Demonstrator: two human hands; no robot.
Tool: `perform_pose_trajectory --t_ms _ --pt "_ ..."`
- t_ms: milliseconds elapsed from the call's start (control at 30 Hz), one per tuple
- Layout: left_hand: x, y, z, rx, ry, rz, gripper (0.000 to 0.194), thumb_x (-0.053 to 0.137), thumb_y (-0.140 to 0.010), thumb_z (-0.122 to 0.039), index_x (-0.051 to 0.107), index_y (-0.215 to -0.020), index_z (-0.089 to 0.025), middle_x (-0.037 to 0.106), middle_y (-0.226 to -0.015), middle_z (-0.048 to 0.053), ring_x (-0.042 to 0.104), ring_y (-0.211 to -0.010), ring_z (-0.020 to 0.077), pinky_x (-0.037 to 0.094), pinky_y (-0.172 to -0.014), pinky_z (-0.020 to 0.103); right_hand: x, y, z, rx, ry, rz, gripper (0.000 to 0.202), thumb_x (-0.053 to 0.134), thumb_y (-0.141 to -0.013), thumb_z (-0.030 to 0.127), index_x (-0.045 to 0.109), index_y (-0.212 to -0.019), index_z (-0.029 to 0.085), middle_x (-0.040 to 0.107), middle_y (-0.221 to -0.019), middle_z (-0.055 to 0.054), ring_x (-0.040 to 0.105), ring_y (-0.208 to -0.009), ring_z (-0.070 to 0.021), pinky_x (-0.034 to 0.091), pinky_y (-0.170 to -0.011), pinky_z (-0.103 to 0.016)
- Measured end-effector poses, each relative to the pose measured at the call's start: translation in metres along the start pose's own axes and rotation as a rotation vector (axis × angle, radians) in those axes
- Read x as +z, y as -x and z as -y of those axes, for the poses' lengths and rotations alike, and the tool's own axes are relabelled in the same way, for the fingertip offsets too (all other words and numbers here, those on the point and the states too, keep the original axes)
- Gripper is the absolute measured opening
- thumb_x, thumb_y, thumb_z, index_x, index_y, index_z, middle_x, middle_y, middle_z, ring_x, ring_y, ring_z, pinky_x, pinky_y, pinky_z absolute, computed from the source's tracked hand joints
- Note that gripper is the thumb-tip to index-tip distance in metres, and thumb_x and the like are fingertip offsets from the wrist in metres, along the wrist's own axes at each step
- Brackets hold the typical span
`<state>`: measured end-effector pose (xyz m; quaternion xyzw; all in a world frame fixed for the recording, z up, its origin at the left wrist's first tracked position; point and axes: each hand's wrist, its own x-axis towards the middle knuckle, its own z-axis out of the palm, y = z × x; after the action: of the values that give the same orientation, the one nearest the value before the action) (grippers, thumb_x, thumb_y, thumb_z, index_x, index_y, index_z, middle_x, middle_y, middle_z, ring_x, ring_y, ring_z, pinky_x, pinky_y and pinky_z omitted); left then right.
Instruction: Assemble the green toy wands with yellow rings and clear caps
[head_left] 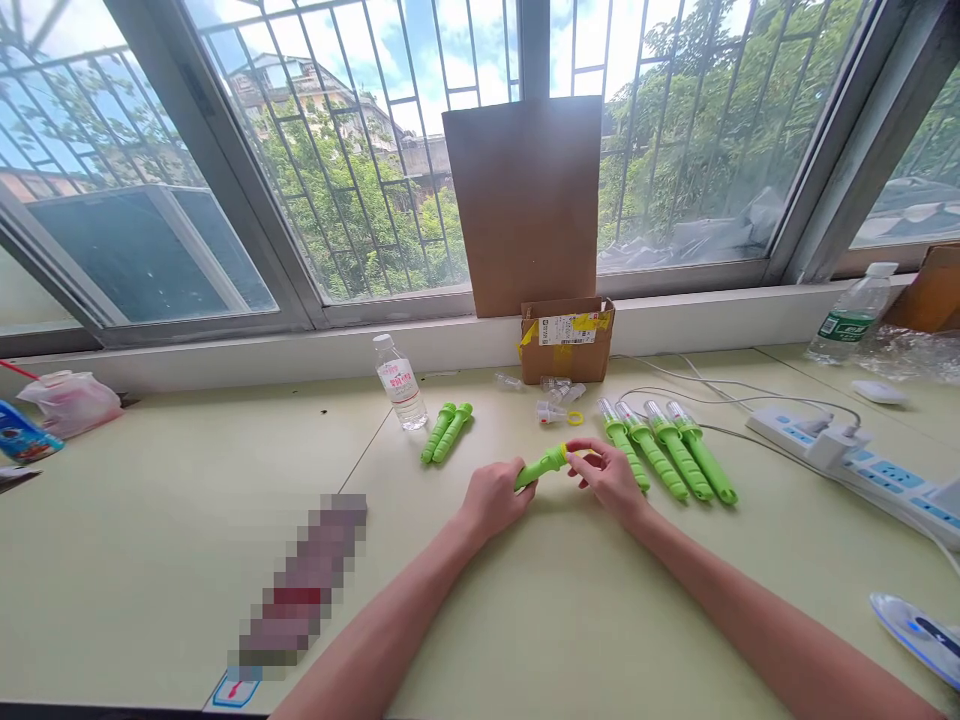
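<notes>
My left hand (495, 494) is wrapped around a ridged green plastic tube (541, 467), tilted up to the right above the table. At its upper end sits a yellow ring (564, 453). My right hand (607, 480) pinches at that ring with thumb and fingertips; part of it is hidden. Just beyond my right hand lie several green tubes with clear tips (667, 450), side by side. Left of my hands, two green tubes without clear tips (448, 432) lie together. A clear plastic piece (551, 412) and another yellow ring (574, 418) rest behind the held tube.
An open cardboard box (566, 360) stands by the window ledge, with clear parts before it. Water bottles stand at left (401, 385) and far right (851, 320). A power strip (862, 465) with cables occupies the right. A pixelated patch (307, 580) covers something at left front.
</notes>
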<state>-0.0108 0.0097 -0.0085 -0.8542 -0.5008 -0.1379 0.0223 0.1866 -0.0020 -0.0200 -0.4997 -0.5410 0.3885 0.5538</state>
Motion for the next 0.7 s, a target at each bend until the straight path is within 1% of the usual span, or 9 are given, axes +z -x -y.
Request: perform_pose_trajectory --t_ms 100,200,333,533,700 --pt "-0.0002 -0.0001 0.0001 -0.002 -0.002 -0.011 0.021 0.045 -0.086 -0.038 0.053 -0.077 -0.020 0.065 -0.069 0.003 0.059 -0.061 0.0166 0.026 -0.053 0.027 0.0003 0.0013 -0.0016 -0.015 0.023 0.028 0.036 0.065 -0.071 0.046 0.063 -0.094 0.018 0.067 -0.079 -0.005 0.064 -0.063 -0.0181 0.050 -0.049 -0.027" --pt "0.0008 -0.0005 0.0007 0.012 0.000 -0.035 0.021 0.045 -0.085 -0.037 0.053 -0.075 -0.020 0.064 -0.067 0.002 0.058 -0.059 0.0166 0.025 -0.052 0.027 0.0004 0.0020 -0.0048 -0.041 0.049 0.029 0.035 0.066 -0.072 0.044 0.062 -0.098 0.019 0.067 -0.074 -0.004 0.064 -0.065 -0.0188 0.051 -0.050 -0.028" --pt "0.0027 -0.0012 0.0017 0.021 0.010 -0.050 0.020 0.046 -0.085 -0.037 0.052 -0.075 -0.020 0.063 -0.065 0.002 0.057 -0.057 0.0163 0.024 -0.051 0.027 0.0003 0.0012 -0.0072 -0.057 0.037 0.019 0.032 0.064 -0.074 0.043 0.063 -0.097 0.020 0.067 -0.080 -0.005 0.065 -0.068 -0.0190 0.051 -0.051 -0.028" --pt "0.0034 -0.0016 0.0031 0.023 0.039 -0.046 0.020 0.047 -0.084 -0.037 0.053 -0.074 -0.020 0.063 -0.064 0.001 0.056 -0.056 0.0155 0.024 -0.051 0.026 -0.0024 -0.0011 -0.0032 0.013 -0.065 0.053 0.033 0.066 -0.072 0.043 0.065 -0.094 0.019 0.067 -0.089 -0.007 0.064 -0.065 -0.0167 0.050 -0.049 -0.026" --pt "0.0038 -0.0012 0.0045 0.045 0.042 -0.048 0.017 0.050 -0.082 -0.036 0.054 -0.076 -0.020 0.064 -0.066 0.001 0.057 -0.057 0.0156 0.025 -0.051 0.025 -0.0062 -0.0039 -0.0017 0.069 -0.131 0.065 0.032 0.066 -0.071 0.045 0.067 -0.088 0.017 0.066 -0.080 -0.006 0.062 -0.061 -0.0155 0.050 -0.049 -0.026"
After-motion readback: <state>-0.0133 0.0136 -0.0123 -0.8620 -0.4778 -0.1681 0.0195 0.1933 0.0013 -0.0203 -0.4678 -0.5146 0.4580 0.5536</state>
